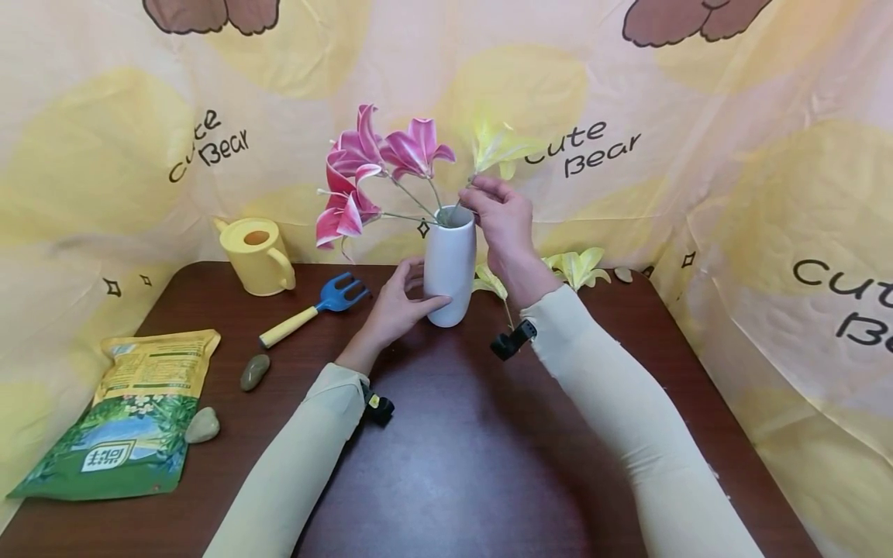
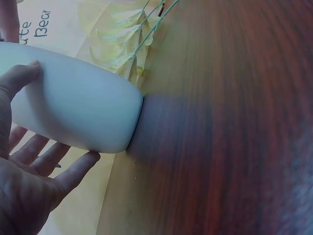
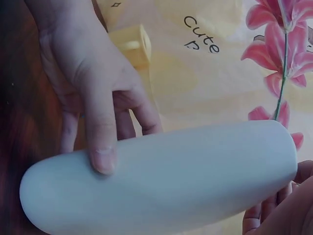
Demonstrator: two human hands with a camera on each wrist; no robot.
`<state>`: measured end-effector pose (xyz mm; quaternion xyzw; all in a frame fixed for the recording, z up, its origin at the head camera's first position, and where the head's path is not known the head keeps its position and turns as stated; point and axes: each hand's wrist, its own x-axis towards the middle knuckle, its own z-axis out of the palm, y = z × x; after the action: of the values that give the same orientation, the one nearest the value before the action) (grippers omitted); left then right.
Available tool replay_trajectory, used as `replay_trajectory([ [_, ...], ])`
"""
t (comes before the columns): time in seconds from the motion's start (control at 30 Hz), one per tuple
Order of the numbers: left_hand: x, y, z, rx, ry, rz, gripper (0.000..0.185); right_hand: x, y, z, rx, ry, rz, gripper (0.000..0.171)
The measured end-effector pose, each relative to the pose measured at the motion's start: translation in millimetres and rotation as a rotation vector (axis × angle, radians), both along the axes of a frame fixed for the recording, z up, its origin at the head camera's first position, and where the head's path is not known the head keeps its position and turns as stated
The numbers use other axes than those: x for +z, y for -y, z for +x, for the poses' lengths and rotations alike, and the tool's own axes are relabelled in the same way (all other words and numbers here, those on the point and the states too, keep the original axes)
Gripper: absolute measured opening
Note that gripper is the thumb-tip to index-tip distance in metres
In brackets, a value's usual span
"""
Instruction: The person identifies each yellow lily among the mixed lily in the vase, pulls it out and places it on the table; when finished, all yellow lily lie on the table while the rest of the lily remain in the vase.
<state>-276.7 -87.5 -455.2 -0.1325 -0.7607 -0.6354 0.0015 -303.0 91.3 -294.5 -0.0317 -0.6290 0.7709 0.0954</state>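
Your left hand [image 1: 394,306] cups the lower body of the white vase [image 1: 449,267], thumb on the near face and fingers spread round the far side, likely to steady it while the stems are worked; the vase stands upright at the middle of the dark wooden table [image 1: 453,465]. Your right hand [image 1: 504,221] sits at the vase mouth, fingertips pinching the stem of a yellow lily [image 1: 497,146] right at the rim, apparently to seat it among the others. Three pink lilies [image 1: 370,167] already stand in the vase, fanning to the left. More yellow lilies [image 1: 577,266] lie flat on the table, far right of the vase; at least two blooms, exact count unclear. Far left: one yellow watering can [image 1: 256,254], one blue hand fork with a yellow handle [image 1: 317,308]. Near left: one green-and-yellow bag [image 1: 132,415] lying flat, two stones [image 1: 254,371] beside it
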Motion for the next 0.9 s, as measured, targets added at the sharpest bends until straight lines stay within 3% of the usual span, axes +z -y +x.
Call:
replay_trajectory([
  [0.33,-2.0,1,0.0,-0.007,-0.005,-0.003,0.081,29.3,-17,-0.8,-0.032,-0.108,-0.118,0.016],
  [0.57,1.6,-1,2.0,-0.005,-0.012,-0.013,0.080,50.4,-47,7.1,-0.027,-0.196,-0.167,0.018],
  [0.73,1.5,0,2.7,0.006,-0.008,-0.029,0.080,52.8,-79,15.0,0.011,-0.211,-0.165,0.020],
  [0.9,0.0,1,2.8,0.005,0.000,-0.029,0.081,44.3,-114,23.1,0.025,-0.192,-0.107,0.024],
])
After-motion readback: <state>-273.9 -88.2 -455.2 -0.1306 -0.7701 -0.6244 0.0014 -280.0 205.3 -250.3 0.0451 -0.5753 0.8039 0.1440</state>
